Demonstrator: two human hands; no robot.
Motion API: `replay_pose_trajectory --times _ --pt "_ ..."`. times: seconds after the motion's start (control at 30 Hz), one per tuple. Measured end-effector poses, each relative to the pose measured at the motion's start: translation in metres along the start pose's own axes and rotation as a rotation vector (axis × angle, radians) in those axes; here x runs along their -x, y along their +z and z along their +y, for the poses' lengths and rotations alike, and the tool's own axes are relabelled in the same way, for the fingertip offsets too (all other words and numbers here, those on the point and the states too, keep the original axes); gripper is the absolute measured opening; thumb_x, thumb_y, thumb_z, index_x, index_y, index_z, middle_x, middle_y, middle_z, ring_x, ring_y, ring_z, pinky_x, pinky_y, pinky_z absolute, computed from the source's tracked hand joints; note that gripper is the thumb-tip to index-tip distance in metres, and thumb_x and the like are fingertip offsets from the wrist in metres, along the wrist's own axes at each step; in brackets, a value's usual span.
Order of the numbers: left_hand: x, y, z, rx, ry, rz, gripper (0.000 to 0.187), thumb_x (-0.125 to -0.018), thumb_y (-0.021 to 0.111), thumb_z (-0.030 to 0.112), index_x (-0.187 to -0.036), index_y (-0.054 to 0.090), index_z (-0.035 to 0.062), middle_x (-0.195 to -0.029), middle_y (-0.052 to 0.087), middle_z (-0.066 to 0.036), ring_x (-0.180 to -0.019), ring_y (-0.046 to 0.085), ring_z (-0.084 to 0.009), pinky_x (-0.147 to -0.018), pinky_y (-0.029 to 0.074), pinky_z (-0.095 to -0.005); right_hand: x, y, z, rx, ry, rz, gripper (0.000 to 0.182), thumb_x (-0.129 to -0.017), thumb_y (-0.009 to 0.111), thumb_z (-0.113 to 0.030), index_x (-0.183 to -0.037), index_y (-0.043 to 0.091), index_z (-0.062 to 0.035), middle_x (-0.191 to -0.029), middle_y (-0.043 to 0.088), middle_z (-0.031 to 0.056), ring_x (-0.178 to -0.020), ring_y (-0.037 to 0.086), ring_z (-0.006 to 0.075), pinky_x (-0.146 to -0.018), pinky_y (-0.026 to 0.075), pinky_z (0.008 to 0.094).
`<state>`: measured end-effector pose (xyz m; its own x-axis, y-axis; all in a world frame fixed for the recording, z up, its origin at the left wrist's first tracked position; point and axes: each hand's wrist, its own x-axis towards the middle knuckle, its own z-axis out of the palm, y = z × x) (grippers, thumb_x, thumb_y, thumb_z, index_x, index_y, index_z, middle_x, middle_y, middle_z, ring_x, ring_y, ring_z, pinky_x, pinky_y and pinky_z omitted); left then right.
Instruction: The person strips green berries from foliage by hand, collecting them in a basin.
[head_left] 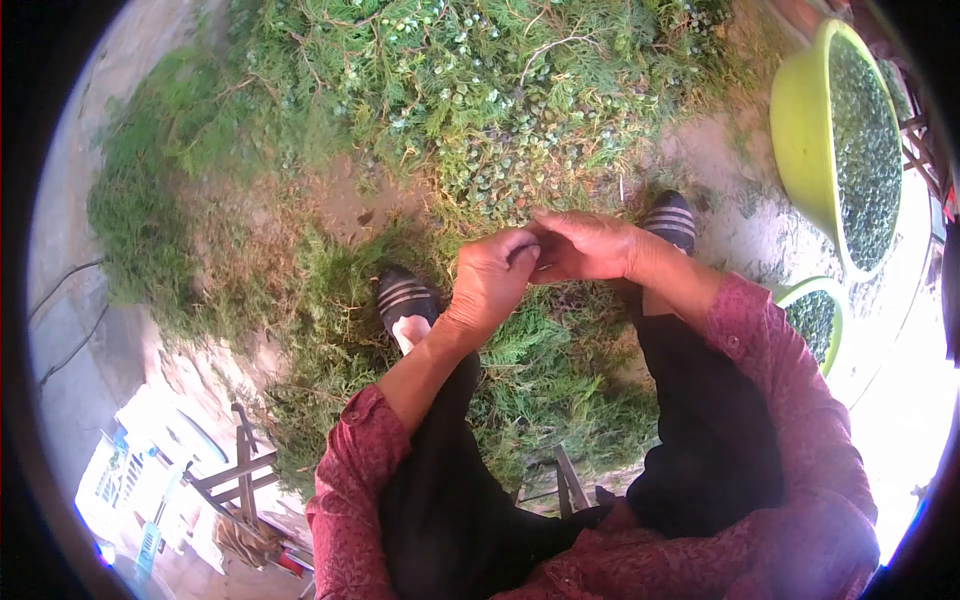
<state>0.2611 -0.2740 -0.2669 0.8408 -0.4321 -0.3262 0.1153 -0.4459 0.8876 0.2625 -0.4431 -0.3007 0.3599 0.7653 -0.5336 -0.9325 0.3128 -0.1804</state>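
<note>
In front of me, between my knees, my two hands meet above the ground. My left hand (pixel 492 275) is closed, with its fingers curled in and its thumb towards the other hand. Touching it, my right hand (pixel 585 247) is cupped with its fingers pressed together. Whatever lies between the fingers is hidden. Beneath and beyond the hands spreads a pile of green conifer sprigs (pixel 410 75), many with small pale green cones. Loose cones (pixel 510 165) are scattered on the ground just beyond my hands.
A large yellow-green basin (pixel 805 130) full of small green cones stands at the right, tilted in view. A smaller basin (pixel 838 320) with similar contents is below it. My striped shoes (pixel 405 295) rest among sprigs. A wooden folding stool (pixel 240 470) and white bags (pixel 130 470) lie lower left.
</note>
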Motion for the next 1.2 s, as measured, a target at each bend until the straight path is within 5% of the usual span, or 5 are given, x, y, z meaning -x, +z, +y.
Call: replay_pose_trajectory --times 0.27,0.7,0.77,0.97,1.2 --pt "-0.001 -0.007 0.002 0.250 -0.351 -0.007 0.012 -0.082 0.056 0.010 -0.088 0.059 -0.0001 -0.066 0.057 -0.002 -0.052 0.048 -0.0044 -0.046 0.040 -0.0198 0.010 -0.012 -0.005 -0.082 0.059 0.074 0.052 -0.085 0.052 -0.041 -0.114 0.045 0.0019 -0.108 0.052 0.0191 -0.097 0.055 0.0294 -0.087 0.045 0.0387" --pt "0.012 -0.006 -0.011 0.161 -0.333 -0.403 0.016 -0.076 0.059 0.010 -0.088 0.060 -0.0005 -0.067 0.061 -0.005 -0.048 0.054 -0.0104 -0.046 0.045 -0.0239 0.037 -0.019 -0.008 0.652 0.007 0.378 0.018 -0.079 0.057 -0.014 -0.090 0.059 0.0001 -0.079 0.059 0.0045 -0.072 0.057 0.0116 -0.059 0.050 0.0260" --pt "0.018 -0.001 -0.018 -0.201 -0.212 -0.904 0.027 -0.072 0.062 0.015 -0.095 0.060 0.0019 -0.080 0.063 -0.012 -0.064 0.061 -0.0221 -0.059 0.050 -0.0317 0.039 -0.022 -0.008 0.525 -0.017 0.428 0.017 -0.078 0.058 -0.014 -0.088 0.059 -0.0006 -0.076 0.059 0.0042 -0.070 0.056 0.0100 -0.056 0.048 0.0247" --pt "0.032 0.001 -0.028 -0.384 -0.107 -0.893 0.046 -0.068 0.064 0.024 -0.109 0.055 0.0054 -0.107 0.055 -0.019 -0.103 0.049 -0.0340 -0.089 0.038 -0.0421 -0.003 -0.056 -0.009 1.825 -0.591 0.642 0.014 -0.072 0.061 -0.014 -0.081 0.056 -0.0042 -0.071 0.057 0.0098 -0.068 0.056 0.0252 -0.064 0.046 0.0369" --pt "0.033 0.001 -0.030 -0.436 -0.100 -0.771 0.045 -0.071 0.063 0.027 -0.109 0.054 0.0052 -0.105 0.056 -0.018 -0.100 0.051 -0.0342 -0.087 0.040 -0.0420 -0.012 -0.061 -0.004 1.829 -0.345 0.789 0.016 -0.070 0.062 -0.014 -0.079 0.054 -0.0044 -0.068 0.055 0.0102 -0.065 0.055 0.0288 -0.063 0.045 0.0394"
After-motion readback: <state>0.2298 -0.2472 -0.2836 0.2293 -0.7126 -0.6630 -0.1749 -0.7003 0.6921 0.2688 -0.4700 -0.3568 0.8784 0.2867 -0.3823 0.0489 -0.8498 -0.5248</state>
